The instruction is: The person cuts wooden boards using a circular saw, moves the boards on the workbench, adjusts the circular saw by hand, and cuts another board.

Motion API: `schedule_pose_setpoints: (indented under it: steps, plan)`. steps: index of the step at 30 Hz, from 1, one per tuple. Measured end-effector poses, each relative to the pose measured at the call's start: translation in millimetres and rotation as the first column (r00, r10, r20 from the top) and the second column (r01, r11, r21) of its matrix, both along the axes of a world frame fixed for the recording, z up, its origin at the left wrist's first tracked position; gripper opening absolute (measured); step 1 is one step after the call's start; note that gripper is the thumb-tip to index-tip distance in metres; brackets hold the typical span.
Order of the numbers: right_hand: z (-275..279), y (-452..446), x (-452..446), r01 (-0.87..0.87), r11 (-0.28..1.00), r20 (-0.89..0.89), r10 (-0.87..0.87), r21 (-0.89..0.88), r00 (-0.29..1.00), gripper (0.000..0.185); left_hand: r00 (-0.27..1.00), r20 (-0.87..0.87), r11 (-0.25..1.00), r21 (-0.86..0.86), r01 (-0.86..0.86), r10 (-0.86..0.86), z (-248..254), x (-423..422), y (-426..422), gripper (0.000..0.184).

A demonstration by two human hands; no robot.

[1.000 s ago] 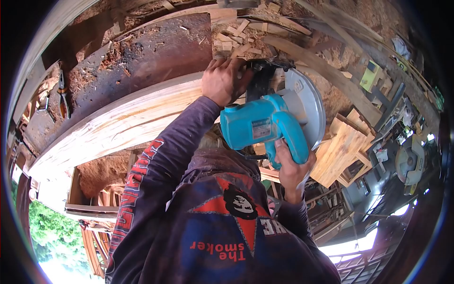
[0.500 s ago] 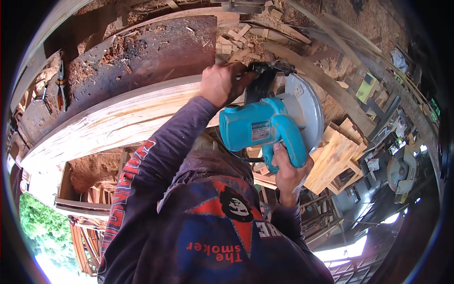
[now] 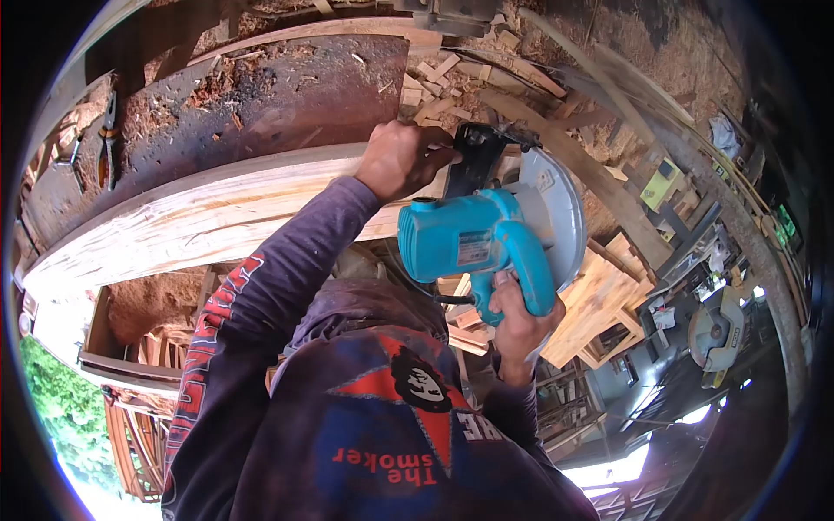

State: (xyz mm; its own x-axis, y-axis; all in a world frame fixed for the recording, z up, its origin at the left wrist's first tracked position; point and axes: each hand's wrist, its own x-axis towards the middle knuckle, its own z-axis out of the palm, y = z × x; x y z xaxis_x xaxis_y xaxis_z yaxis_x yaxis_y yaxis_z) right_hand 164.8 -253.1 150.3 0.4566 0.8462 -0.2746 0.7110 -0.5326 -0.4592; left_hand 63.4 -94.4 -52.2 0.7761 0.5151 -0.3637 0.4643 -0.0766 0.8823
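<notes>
A teal circular saw (image 3: 465,241) with a grey blade guard (image 3: 556,208) is at the end of a long, pale timber beam (image 3: 200,204). My right hand (image 3: 521,317) is wrapped around the saw's rear handle. My left hand (image 3: 404,158) is closed, its fingertips at the edge of the saw's black base plate (image 3: 473,156). Its wrist lies over the beam. The blade and most of the underside of the saw are hidden.
Beyond the beam lies a dark, sawdust-strewn board (image 3: 304,91), with pliers (image 3: 107,143) at its left. Small wood offcuts (image 3: 439,82) are scattered ahead. Stacked wooden pieces (image 3: 599,304) and a second saw (image 3: 717,334) are to the right.
The whole view has shifted slightly. My left fingers have drawn back a little toward the near edge of the base plate, showing more of it. My right hand keeps its grip.
</notes>
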Motion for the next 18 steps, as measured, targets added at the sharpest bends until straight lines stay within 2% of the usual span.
schedule_pose_setpoints:
  steps: [2, 9, 11, 12, 14, 18]
  plan:
    - [0.1, 0.8, -5.0, 0.383, 0.922, -0.197, -0.386, -0.055, 0.901, 0.005, 1.0, 0.02, 1.0, -0.015, -0.005, 0.005, -1.3, -0.7, -0.3, 0.024]
    - [2.6, 11.6, 2.7, 0.32, 0.941, -0.159, -0.335, -0.112, 0.929, 0.004, 0.999, 0.045, 0.999, -0.032, -0.017, 0.018, -2.8, -1.8, 1.6, 0.022]
    - [-2.4, 6.2, 8.4, -0.06, 0.998, 0.034, 0.06, -0.011, 0.998, 0.004, 0.999, 0.044, 1.0, -0.02, 0.001, 0.0, -3.0, -2.8, 2.4, 0.021]
    - [-3.7, 3.8, 7.2, -0.057, 0.998, 0.036, 0.057, -0.012, 0.998, 0.004, 0.999, 0.046, 1.0, -0.021, 0.004, -0.003, -3.1, -2.9, 2.4, 0.021]
    - [-4.6, 0.5, 4.7, 0.116, 0.992, 0.002, -0.116, -0.04, 0.993, 0.003, 0.998, 0.06, 0.999, -0.042, -0.01, 0.012, -3.8, -2.6, 1.6, 0.02]
    - [-5.0, 4.1, 4.7, 0.16, 0.987, -0.03, -0.161, -0.032, 0.986, 0.004, 0.998, 0.066, 0.999, -0.038, -0.015, 0.017, -4.8, -3.1, -0.1, 0.019]
